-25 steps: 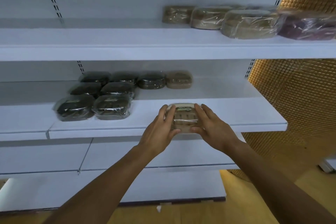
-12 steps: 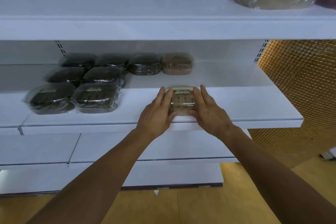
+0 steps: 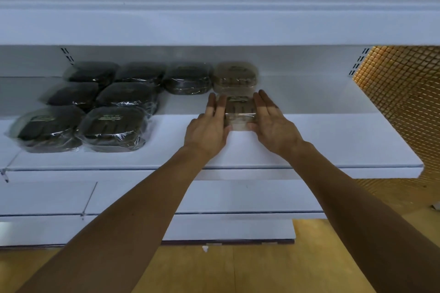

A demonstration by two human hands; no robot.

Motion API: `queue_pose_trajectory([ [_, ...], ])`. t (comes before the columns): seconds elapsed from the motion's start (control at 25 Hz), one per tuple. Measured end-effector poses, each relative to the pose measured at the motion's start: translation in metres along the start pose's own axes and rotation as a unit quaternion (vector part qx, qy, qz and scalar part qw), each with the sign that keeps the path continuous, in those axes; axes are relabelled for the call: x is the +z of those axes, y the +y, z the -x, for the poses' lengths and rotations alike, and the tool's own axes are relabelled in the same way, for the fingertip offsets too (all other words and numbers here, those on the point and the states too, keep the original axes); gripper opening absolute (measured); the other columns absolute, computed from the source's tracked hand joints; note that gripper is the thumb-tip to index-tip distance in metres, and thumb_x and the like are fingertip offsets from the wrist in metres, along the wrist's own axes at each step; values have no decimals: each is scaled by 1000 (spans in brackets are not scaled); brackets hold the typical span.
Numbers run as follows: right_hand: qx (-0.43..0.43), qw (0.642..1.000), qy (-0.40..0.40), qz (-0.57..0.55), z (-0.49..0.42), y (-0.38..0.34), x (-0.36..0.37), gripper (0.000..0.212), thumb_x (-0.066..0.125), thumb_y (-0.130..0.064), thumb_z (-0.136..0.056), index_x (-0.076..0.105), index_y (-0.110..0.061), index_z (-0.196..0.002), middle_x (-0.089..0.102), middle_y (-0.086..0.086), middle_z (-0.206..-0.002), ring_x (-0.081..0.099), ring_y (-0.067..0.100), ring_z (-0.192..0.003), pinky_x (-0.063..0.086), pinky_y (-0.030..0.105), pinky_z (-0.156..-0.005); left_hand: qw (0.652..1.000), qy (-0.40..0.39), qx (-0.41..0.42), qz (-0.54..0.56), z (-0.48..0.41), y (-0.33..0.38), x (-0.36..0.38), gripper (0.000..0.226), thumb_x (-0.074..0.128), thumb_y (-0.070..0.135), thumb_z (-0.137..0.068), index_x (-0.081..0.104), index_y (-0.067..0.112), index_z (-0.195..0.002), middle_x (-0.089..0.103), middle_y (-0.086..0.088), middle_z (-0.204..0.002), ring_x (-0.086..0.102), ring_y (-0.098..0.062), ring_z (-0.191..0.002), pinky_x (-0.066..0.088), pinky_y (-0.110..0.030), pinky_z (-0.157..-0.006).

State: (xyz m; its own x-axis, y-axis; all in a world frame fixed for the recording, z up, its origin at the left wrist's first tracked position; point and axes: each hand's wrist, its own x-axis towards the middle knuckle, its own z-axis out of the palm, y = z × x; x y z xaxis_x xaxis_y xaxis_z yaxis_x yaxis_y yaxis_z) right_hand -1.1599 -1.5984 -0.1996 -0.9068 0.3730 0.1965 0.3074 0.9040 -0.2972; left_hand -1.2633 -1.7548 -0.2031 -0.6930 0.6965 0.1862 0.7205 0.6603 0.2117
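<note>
Both hands are on the wrapped tan pack (image 3: 240, 112), which sits on the white shelf (image 3: 321, 140) right in front of the other tan pack (image 3: 234, 77) at the back. The left hand (image 3: 207, 129) and right hand (image 3: 273, 128) have straight fingers flat along its sides, thumbs at its near edge. The dark packs (image 3: 112, 126) sit left of that back one.

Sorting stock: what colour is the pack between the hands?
Light brown pack in clear film; head view.
</note>
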Motion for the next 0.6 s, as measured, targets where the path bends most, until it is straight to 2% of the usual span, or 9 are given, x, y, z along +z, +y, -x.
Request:
queue_pose_trajectory([
  [0.12,13,1000,-1,-10,-17,6,6,80,54,-33,-98,3,-18,-158,0,0,-165,13,23,-151,35,40,-112,1000,3,-13,-25,-16,5,-2,78,53,40,-98,3,28,-157,10,-5,-165,49,-37,-125,47,-48,-98],
  [0.24,10,1000,3,-8,-30,11,9,80,55,-27,-99,2,-17,-157,-1,2,-165,12,24,-151,31,40,-116,998,-1,-18,-57,-30,5,-1,78,53,39,-99,2,25,-157,9,-5,-165,48,-39,-125,46,-47,-97],
  [0.4,6,1000,17,-10,-37,16,12,79,54,-34,-98,4,-16,-157,3,4,-165,14,25,-150,34,39,-112,997,1,-26,-78,-39,3,5,82,54,34,-99,-2,23,-158,6,-8,-166,48,-38,-123,47,-45,-94],
  [0.6,5,999,24,-40,-38,18,20,82,57,-31,-96,4,-17,-158,3,6,-165,15,28,-149,30,42,-115,996,-1,-28,-80,-38,5,6,83,54,37,-99,-4,24,-158,5,-7,-166,49,-35,-121,48,-43,-93],
])
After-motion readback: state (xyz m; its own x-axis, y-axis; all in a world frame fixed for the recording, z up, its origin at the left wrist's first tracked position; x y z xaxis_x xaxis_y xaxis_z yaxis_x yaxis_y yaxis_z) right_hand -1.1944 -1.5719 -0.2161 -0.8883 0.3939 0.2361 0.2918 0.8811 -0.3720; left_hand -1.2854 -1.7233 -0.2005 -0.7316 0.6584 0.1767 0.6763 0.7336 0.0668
